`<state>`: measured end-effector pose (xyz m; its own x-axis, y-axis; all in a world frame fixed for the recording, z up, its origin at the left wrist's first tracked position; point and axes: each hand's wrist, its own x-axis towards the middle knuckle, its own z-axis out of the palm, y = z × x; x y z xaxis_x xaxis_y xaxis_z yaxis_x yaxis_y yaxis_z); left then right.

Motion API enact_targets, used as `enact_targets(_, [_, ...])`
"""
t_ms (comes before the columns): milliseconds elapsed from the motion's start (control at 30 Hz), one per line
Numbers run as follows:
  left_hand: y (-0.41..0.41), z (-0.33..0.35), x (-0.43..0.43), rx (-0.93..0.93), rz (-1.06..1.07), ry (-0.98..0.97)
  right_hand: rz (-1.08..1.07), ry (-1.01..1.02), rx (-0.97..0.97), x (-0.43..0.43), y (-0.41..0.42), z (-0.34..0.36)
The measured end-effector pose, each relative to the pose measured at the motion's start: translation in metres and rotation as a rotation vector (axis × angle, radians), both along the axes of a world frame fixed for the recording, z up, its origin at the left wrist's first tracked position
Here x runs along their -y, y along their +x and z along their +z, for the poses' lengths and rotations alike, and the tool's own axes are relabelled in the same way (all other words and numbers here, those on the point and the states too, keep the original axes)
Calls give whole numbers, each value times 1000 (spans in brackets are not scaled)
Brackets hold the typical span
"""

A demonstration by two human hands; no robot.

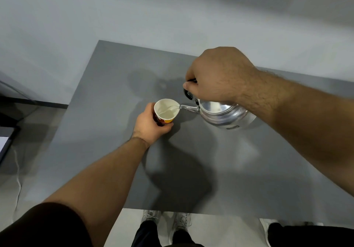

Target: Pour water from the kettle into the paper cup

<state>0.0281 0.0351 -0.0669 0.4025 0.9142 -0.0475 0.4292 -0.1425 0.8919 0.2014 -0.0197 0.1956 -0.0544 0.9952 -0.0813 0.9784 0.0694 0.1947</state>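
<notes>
Left hand (148, 125): wrapped around the paper cup (166, 112), which is held upright on the grey table (115, 93).
Right hand (216, 78): closed over the black handle of the metal kettle (224, 114).
Kettle: tilted, spout at the cup's rim.
Water: a thin stream is seemingly seen entering the cup.

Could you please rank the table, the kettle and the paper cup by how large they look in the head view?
1. Table
2. Kettle
3. Paper cup
</notes>
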Motion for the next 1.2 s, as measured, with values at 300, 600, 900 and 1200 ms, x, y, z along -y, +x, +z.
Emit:
enact_targets(300, [0,5,0,-22,1,-6,-19,-14,-28,-19,-1,-21])
enact_targets(600, [0,3,0,-30,-2,1,-18,-6,-7,-30,0,-35])
enact_targets(900, [-1,5,0,-32,10,-5,-32,-14,-2,-33,0,-42])
enact_targets(1200, [0,8,1,-35,10,-18,17,102,-11,-44,14,-69])
